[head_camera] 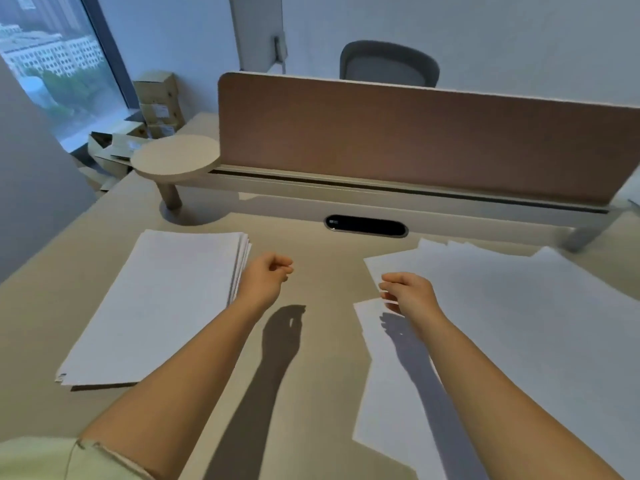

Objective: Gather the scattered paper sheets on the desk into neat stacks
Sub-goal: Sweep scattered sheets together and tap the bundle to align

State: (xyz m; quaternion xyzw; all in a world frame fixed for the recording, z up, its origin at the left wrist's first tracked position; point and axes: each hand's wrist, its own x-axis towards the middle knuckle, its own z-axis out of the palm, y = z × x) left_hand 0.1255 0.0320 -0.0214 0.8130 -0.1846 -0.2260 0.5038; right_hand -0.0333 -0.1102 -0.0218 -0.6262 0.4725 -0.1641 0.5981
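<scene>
My left hand (266, 277) hovers over the bare table (311, 358) at centre frame, fingers curled into a loose fist, grip holding nothing. It sits just beside the right edge of the paper stack (156, 306), which lies in the left half of the frame; that stack is roughly squared, with its top right corner fanned slightly.

My right hand (407, 294) is right of centre, at the left edge of the scattered paper sheets (519, 323). Its grip pinches the corner of a single sheet (388, 393) between thumb and fingers; this sheet runs from the hand toward the lower right of the frame. The scattered sheets overlap one another at differing angles and fill the right side of the frame from mid-height to the bottom edge.

Both forearms enter from the bottom of the frame and cast shadows on the table and on the pinched sheet. A pale sleeve (52, 459) shows at the lower left corner.

Behind the papers, a black cable slot (365, 226) is set into the table at centre. A brown divider panel (415, 140) stands across the upper half of the frame. A round shelf (175, 157) on a post stands at its left end. A grey chair back (389, 64) rises above the panel. Cardboard boxes (157, 105) are piled at upper left near the window (52, 57)
</scene>
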